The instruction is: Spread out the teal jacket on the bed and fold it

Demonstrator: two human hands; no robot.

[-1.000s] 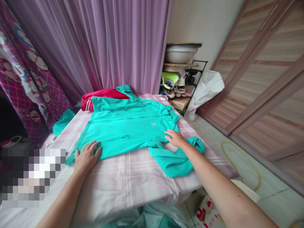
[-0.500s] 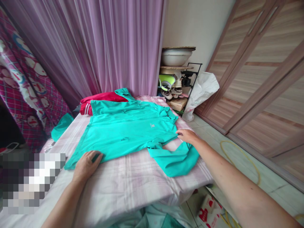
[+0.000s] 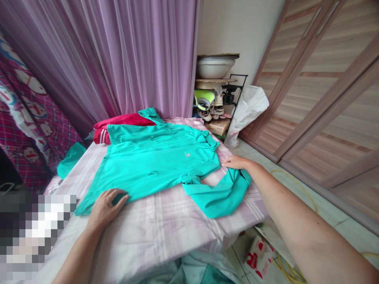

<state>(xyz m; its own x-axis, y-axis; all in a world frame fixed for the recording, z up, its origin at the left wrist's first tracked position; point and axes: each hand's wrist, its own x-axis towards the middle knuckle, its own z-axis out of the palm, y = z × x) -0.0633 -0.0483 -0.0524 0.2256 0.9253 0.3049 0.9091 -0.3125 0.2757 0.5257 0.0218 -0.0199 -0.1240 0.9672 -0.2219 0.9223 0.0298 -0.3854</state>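
Teal fabric fills the space between the two hands: a long-sleeved collared shirt lies face up and spread flat on a bed, its collar pointing away from the person. The left hand rests on the shirt's near hem, open, with the fingers slightly curved and pressing down on the cloth. No pinch shows. Ahead of and across from it, the right hand reaches out flat with the fingers extended, its fingertips at the shirt's side edge. It is open too, and nothing is gripped. Just below the right hand, a sleeve lies turned out and rumpled over the plaid pink-and-white bedsheet. An open, flat palm suits this kind of smoothing, since it presses out wrinkles without bunching the cloth.

Beyond both hands, past the collar, lies a red garment with white stripes. Farther left of the left hand, a teal flap of cloth sits at the bed's edge. A pixelated patch hides whatever lies just left of that hand. Past the right hand stand a shoe rack and a white plastic bag.
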